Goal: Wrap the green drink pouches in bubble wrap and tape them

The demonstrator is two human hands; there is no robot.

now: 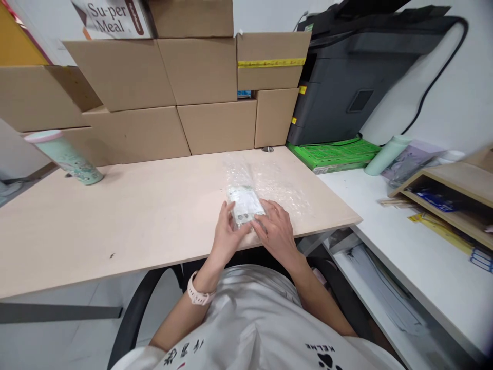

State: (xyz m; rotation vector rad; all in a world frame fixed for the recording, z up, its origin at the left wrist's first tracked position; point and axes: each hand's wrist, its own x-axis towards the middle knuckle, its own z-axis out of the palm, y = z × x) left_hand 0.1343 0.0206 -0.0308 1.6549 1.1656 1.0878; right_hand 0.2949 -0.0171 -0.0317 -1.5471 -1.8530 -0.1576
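Observation:
A small white package with faint print [243, 199] lies near the front edge of the wooden table, partly covered by clear bubble wrap [287, 187]. The wrap spreads behind it and off to the right. My left hand [228, 232] grips the package's left side, with the thumb on its near end. My right hand [276, 228] holds the right side and near corner, fingers bent over the wrap. Both thumbs almost meet at the near end. The wrap and fingers hide part of the package, so its exact kind is unclear.
Stacked cardboard boxes [134, 136] line the table's back. A mint tumbler [71, 159] stands at left. To the right are a dark grey printer [339, 87], a green pack [335, 155] beneath it, a mint bottle [387, 155] and a wooden organizer [458, 180] on a white desk [379, 231].

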